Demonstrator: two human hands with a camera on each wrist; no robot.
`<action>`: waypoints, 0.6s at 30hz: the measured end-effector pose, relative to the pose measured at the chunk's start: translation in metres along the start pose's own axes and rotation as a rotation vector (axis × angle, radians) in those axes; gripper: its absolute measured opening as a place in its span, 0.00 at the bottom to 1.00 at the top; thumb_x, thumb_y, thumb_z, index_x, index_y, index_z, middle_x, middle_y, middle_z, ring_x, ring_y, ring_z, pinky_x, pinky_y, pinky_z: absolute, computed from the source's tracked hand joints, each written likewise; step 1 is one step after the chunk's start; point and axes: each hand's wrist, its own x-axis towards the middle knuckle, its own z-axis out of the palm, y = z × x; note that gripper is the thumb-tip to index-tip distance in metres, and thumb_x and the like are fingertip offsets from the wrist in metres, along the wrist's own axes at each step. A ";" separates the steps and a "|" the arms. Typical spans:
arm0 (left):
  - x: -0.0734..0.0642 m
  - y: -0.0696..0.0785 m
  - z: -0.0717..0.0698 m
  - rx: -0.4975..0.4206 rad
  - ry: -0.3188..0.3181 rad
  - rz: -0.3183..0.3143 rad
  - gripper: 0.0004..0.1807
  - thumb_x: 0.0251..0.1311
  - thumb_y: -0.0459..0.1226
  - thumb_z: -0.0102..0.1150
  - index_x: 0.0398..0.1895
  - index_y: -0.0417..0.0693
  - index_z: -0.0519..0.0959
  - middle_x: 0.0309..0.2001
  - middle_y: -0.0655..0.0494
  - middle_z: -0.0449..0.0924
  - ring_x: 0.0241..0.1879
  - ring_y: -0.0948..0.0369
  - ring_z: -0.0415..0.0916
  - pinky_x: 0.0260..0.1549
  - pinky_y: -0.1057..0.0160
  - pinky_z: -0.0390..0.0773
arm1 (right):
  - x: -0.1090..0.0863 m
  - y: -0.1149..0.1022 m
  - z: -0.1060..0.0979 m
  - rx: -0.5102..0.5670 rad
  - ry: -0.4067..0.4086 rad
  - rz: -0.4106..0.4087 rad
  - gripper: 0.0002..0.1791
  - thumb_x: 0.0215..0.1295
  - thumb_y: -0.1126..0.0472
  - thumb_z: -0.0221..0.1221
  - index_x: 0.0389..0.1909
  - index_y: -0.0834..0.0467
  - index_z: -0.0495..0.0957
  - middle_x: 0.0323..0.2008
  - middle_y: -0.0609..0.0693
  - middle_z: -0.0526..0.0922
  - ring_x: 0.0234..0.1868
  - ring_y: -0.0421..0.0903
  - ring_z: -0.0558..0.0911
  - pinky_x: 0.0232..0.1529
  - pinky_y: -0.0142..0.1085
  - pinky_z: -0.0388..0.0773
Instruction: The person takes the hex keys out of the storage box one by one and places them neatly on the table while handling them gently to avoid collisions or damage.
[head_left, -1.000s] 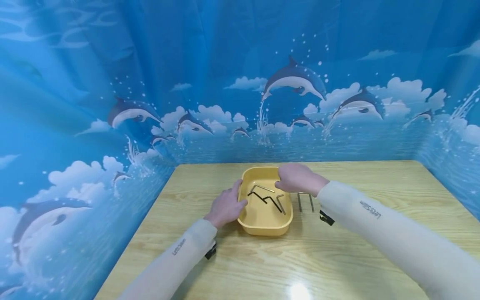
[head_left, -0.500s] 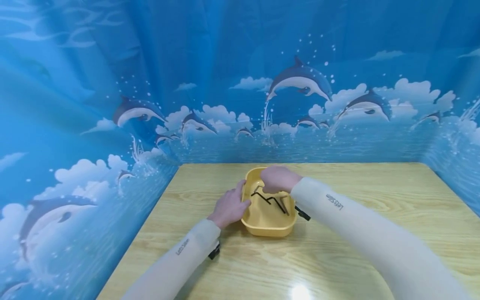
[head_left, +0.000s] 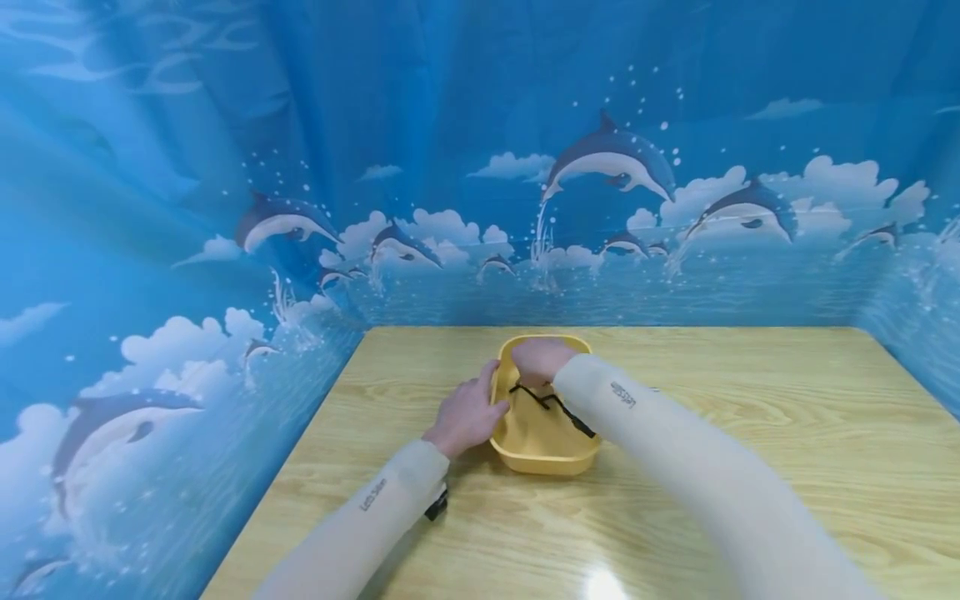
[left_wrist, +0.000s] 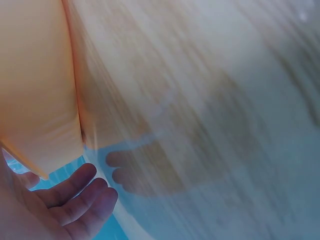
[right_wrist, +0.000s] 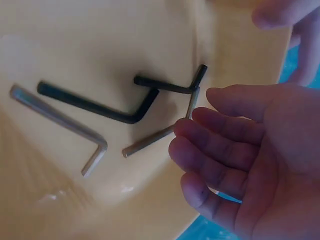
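A yellow plastic bin (head_left: 543, 462) stands on the table. My left hand (head_left: 467, 412) grips its left rim, thumb over the inside and fingers along the outer wall; in the left wrist view the fingers (left_wrist: 82, 200) lie beside that wall. My right hand (head_left: 542, 360) is down inside the far end of the bin. In the right wrist view its loosely bent fingers (right_wrist: 215, 145) are right at a silver hex key (right_wrist: 147, 141), partly covering it. Two black hex keys (right_wrist: 90, 102) and another silver hex key (right_wrist: 60, 122) lie on the bin floor.
A wood-grain table (head_left: 420, 533) spreads around the bin. Blue dolphin-print curtain (head_left: 450, 167) hangs behind it and down the left side. My right sleeve (head_left: 675, 442) crosses over the bin's right rim and hides the table beside it.
My right hand has moved left and down from the bin's right rim into its far end. The sleeve now covers the hex keys seen earlier on the table. My left hand keeps its grip.
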 end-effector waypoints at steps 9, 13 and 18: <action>0.000 0.000 0.001 -0.010 -0.018 -0.004 0.40 0.69 0.51 0.52 0.81 0.55 0.51 0.63 0.43 0.77 0.59 0.45 0.78 0.55 0.43 0.78 | 0.003 -0.011 0.007 -0.067 0.029 -0.014 0.12 0.66 0.67 0.56 0.47 0.58 0.84 0.29 0.51 0.81 0.22 0.44 0.75 0.20 0.33 0.71; 0.000 0.000 0.000 -0.017 -0.015 -0.011 0.41 0.68 0.51 0.53 0.81 0.54 0.51 0.65 0.44 0.76 0.60 0.45 0.77 0.56 0.42 0.78 | 0.003 -0.016 0.009 -0.110 0.059 0.002 0.19 0.66 0.66 0.58 0.57 0.58 0.81 0.38 0.53 0.84 0.29 0.46 0.79 0.26 0.36 0.77; -0.002 -0.001 0.001 -0.021 -0.017 -0.007 0.41 0.68 0.51 0.53 0.81 0.54 0.52 0.66 0.43 0.75 0.61 0.44 0.76 0.56 0.41 0.77 | 0.008 -0.019 0.016 -0.146 0.061 0.009 0.17 0.68 0.65 0.59 0.57 0.57 0.81 0.42 0.53 0.86 0.34 0.45 0.81 0.35 0.40 0.83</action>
